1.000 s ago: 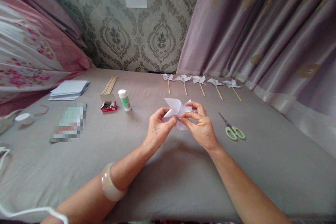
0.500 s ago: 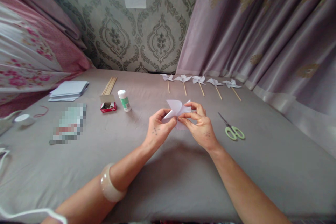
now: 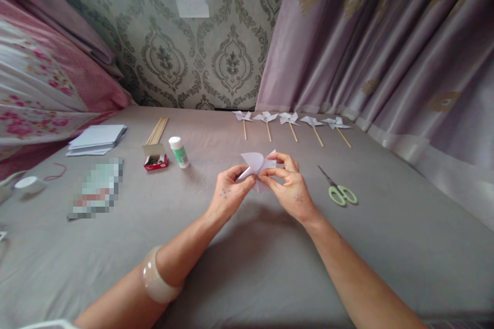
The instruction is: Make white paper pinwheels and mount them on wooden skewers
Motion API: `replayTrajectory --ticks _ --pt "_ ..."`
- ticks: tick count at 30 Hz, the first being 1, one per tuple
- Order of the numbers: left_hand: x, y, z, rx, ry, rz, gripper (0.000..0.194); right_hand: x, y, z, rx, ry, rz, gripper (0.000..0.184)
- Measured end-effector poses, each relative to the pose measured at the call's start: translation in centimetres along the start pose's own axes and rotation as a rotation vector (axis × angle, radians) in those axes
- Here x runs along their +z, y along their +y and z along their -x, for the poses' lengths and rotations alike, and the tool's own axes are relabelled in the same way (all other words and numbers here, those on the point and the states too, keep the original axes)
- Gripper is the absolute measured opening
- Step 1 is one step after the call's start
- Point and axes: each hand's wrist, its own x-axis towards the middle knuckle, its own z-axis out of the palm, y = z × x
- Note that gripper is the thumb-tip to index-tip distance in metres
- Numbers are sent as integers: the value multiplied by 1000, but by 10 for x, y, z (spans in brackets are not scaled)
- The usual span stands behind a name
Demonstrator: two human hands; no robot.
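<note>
A white paper pinwheel (image 3: 253, 161) with curled blades is held in the air above the middle of the table. My left hand (image 3: 230, 188) pinches it from the left, its thumb at the centre. From the right, my right hand (image 3: 288, 183) has thumb and forefinger closed at the same centre, while other fingers touch a right-hand blade. Whether a small pin sits between the fingertips I cannot make out. To the right of my right hand lie scissors (image 3: 338, 189) with green handles, and a white and green glue bottle (image 3: 179, 152) stands to the left.
Several finished pinwheels on sticks (image 3: 288, 119) lie in a row at the back. On the left are wooden sticks (image 3: 157, 131), a red box (image 3: 156, 161) of small metal pieces, a paper stack (image 3: 96, 138), a blurred packet (image 3: 98, 185) and a white round object (image 3: 30, 185).
The view has tilted and shifted slightly. Both hands keep hold of the pinwheel at its centre, with only slight finger movement; the objects on the table stay in place.
</note>
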Motion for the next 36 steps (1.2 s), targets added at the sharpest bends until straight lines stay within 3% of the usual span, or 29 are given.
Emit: replayTrajectory --ticks 13,26,36 --pt "-3 -8 -3 69 -59 -129 21 5 7 2 -4 -21 55 9" --pt "-4 -11 -4 14 -48 -120 19 13 13 4 44 -32 58 7" --pt "-9 -24 -7 55 -73 -267 30 24 23 7 108 -40 42 8"
